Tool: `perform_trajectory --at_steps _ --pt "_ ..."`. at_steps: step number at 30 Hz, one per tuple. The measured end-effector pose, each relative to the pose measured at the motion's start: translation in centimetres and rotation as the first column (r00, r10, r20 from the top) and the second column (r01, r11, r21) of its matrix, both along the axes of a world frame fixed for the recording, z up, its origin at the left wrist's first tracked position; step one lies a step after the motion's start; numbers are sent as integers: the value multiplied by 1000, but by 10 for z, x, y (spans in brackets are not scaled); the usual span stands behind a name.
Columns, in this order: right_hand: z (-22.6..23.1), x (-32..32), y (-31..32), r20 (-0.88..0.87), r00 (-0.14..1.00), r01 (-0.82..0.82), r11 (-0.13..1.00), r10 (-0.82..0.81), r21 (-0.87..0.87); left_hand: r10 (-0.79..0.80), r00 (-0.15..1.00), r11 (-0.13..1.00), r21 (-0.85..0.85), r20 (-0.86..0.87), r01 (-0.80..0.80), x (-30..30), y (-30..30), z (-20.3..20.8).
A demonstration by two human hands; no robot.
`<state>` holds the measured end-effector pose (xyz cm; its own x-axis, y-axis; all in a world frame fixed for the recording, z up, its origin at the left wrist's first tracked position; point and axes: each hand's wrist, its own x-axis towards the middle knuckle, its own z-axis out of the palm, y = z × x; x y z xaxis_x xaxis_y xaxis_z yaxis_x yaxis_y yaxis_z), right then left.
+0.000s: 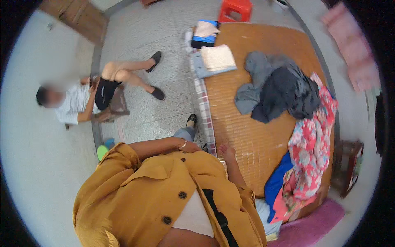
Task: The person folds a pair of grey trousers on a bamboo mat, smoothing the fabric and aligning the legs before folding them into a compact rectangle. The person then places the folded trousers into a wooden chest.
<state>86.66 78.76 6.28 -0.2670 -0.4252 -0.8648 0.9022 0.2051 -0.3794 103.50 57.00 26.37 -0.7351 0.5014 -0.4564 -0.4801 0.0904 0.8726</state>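
My left hand, with a light bangle at its wrist, lies across the front of my mustard jacket at the waist. Its fingers are mostly hidden. Over the near left edge of a bed with a woven brown mat, my right hand hangs with its fingers loosely bent and apart, and nothing shows in it. A rumpled pile of dark grey clothes lies farther off on the mat. Folded light cloths and a blue, black and beige folded stack sit at the far left corner.
A pink floral blanket and blue cloth run along the bed's right side. A purple mat lies at the near right. Beyond the bed stands a red plastic stool. At left, a person sits on a wooden chair.
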Motion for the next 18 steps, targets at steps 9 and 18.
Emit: perform_trajectory --at_steps 9,18 --pt "6 7 -105 -48 962 -261 956 269 132 139 972 963 -202 -187 -177 53 -86 7" --pt "39 60 -337 -194 847 -490 868 495 77 212 977 859 -479 15 -179 122 -222 11"
